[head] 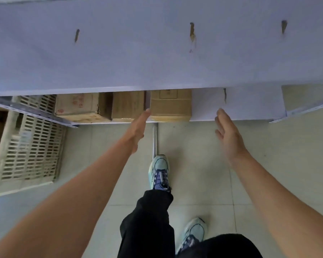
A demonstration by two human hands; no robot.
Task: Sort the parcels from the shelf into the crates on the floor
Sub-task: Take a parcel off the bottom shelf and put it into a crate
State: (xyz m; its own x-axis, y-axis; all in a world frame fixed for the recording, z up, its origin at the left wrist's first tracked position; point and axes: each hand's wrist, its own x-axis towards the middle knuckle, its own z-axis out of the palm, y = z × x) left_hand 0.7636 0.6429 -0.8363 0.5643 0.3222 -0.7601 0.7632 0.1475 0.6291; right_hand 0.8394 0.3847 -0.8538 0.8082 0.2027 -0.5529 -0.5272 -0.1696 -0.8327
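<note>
head view: left hand (137,130) and right hand (229,135), fingers (221,117) straight, flank rectangular cardboard parcel (171,107).

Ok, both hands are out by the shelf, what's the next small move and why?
Probably bring the right hand in against the right side of the rightmost box: the left hand is at its left edge, while the right hangs open, apart from it.

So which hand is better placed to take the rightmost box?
Left, probably. The left hand is at the left edge of the box; the right hand hovers open, apart from it, over bare shelf.
</note>
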